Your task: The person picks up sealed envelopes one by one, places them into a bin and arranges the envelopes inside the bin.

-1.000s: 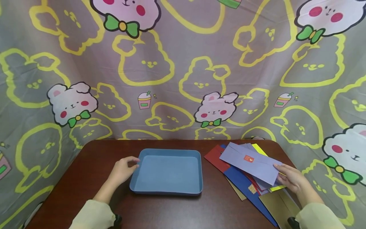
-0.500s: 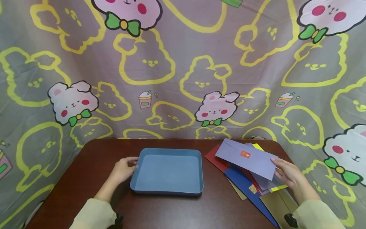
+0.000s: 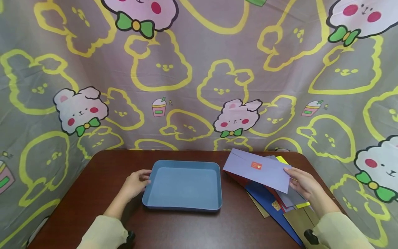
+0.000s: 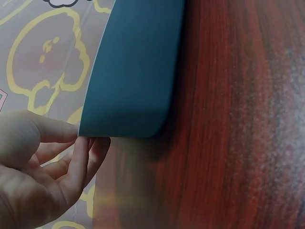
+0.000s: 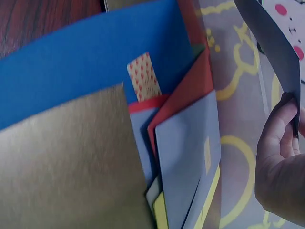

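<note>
My right hand (image 3: 301, 182) pinches the right end of a lavender envelope (image 3: 256, 169) with a small red sticker, held in the air above a spread pile of envelopes (image 3: 273, 204). In the right wrist view my right hand (image 5: 281, 167) grips the lavender envelope's edge (image 5: 276, 47) over blue, red, gold and yellow envelopes (image 5: 95, 71). My left hand (image 3: 135, 183) holds the left rim of an empty blue tray (image 3: 184, 205). In the left wrist view the thumb and fingertips (image 4: 83, 157) of my left hand touch the tray's corner (image 4: 133, 86).
The dark wooden table (image 3: 102, 173) stands against a cartoon-print cloth backdrop (image 3: 199, 69). The tray sits mid-table, the envelope pile at the right, reaching the table's front right corner.
The right hand has lifted the lavender envelope off the pile and carried it left, its left end now near the tray. The left hand has stayed at the tray's rim.
</note>
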`<state>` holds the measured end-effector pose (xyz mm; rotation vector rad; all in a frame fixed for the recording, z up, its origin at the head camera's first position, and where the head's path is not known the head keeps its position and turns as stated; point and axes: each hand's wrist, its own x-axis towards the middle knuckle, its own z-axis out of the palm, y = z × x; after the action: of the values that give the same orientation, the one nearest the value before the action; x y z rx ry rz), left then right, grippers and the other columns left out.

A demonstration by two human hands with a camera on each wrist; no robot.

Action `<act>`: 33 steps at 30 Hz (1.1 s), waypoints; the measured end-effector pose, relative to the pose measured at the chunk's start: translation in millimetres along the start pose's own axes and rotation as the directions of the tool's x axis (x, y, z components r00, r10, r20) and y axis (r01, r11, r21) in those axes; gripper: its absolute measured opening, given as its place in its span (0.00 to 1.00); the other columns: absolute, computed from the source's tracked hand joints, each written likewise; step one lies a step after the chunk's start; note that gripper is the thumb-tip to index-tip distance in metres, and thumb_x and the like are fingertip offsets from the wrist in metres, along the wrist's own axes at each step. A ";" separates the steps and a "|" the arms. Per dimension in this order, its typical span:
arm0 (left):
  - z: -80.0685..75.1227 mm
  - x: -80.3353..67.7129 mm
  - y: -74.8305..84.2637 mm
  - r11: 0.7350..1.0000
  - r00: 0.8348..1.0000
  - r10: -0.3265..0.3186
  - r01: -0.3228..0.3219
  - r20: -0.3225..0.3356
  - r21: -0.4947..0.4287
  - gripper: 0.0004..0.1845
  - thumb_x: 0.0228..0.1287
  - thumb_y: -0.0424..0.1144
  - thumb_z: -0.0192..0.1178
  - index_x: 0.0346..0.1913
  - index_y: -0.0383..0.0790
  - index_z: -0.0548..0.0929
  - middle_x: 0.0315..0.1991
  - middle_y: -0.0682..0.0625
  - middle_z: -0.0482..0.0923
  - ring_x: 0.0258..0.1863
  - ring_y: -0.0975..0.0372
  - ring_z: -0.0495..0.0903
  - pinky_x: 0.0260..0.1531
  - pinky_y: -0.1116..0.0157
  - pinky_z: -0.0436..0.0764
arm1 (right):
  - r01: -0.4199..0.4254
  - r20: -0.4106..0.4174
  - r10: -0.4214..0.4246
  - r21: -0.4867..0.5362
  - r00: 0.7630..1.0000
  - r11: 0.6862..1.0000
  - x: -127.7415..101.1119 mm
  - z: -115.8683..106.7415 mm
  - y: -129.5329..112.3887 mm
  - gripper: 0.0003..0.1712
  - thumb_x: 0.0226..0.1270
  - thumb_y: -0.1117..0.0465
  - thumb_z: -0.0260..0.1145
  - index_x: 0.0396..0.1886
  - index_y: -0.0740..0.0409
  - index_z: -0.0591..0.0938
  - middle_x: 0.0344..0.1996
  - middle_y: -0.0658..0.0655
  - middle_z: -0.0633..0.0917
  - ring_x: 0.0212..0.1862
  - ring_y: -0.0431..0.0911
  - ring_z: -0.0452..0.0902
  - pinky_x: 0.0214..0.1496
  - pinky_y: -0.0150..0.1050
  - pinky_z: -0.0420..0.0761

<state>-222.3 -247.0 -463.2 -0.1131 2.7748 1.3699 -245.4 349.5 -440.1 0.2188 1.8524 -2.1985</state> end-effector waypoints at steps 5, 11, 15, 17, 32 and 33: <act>0.1 1.3 -4.2 0.999 1.000 -0.022 0.023 0.016 -0.045 0.22 0.69 0.24 0.63 0.64 0.26 0.77 0.44 0.37 0.84 0.40 0.51 0.84 0.38 0.55 0.87 | 0.010 0.073 -0.009 -0.013 0.997 1.000 1.7 13.0 0.8 0.14 0.83 0.63 0.53 0.38 0.48 0.83 0.34 0.47 0.87 0.37 0.39 0.84 0.40 0.33 0.83; -1.3 0.9 -4.4 0.997 0.998 -0.047 0.049 0.030 -0.068 0.22 0.69 0.24 0.63 0.65 0.27 0.77 0.45 0.37 0.83 0.42 0.50 0.84 0.40 0.53 0.86 | 0.010 0.126 -0.004 -0.055 0.992 0.998 5.7 29.6 1.2 0.12 0.82 0.62 0.55 0.39 0.47 0.83 0.34 0.45 0.86 0.37 0.37 0.83 0.41 0.31 0.82; -1.3 0.1 -1.7 0.997 0.998 -0.050 0.052 0.036 -0.054 0.23 0.69 0.25 0.63 0.65 0.27 0.76 0.45 0.37 0.83 0.41 0.51 0.84 0.39 0.54 0.87 | -0.001 0.138 0.016 -0.112 0.990 0.994 9.3 44.2 3.6 0.08 0.82 0.60 0.58 0.40 0.47 0.82 0.35 0.45 0.86 0.37 0.38 0.83 0.42 0.31 0.82; -1.3 0.2 -1.7 0.996 0.998 -0.054 0.057 0.042 -0.066 0.23 0.69 0.24 0.62 0.66 0.27 0.76 0.45 0.37 0.82 0.42 0.50 0.84 0.40 0.53 0.86 | 0.001 0.151 0.021 -0.142 0.988 0.990 11.3 52.0 5.4 0.07 0.81 0.59 0.58 0.45 0.50 0.82 0.37 0.46 0.87 0.38 0.38 0.84 0.44 0.32 0.83; -3.6 1.5 -5.5 0.972 0.992 -0.103 0.117 0.078 -0.202 0.24 0.70 0.25 0.62 0.67 0.28 0.75 0.45 0.37 0.82 0.43 0.52 0.84 0.43 0.52 0.86 | -0.052 0.202 0.085 -0.160 0.976 0.986 20.4 111.8 15.6 0.41 0.80 0.57 0.60 0.75 0.76 0.50 0.39 0.45 0.84 0.40 0.37 0.81 0.48 0.32 0.81; -3.4 1.5 -5.5 0.972 0.991 -0.107 0.121 0.077 -0.204 0.24 0.70 0.25 0.62 0.67 0.28 0.75 0.45 0.37 0.82 0.42 0.53 0.84 0.43 0.52 0.86 | -0.058 0.202 0.090 -0.161 0.975 0.985 20.7 115.0 16.2 0.42 0.80 0.57 0.60 0.75 0.75 0.49 0.39 0.45 0.84 0.40 0.37 0.80 0.48 0.32 0.81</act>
<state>-223.4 -253.2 -465.7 -0.2266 2.5220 1.5987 -254.7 231.9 -440.9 0.0253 1.8539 -1.9361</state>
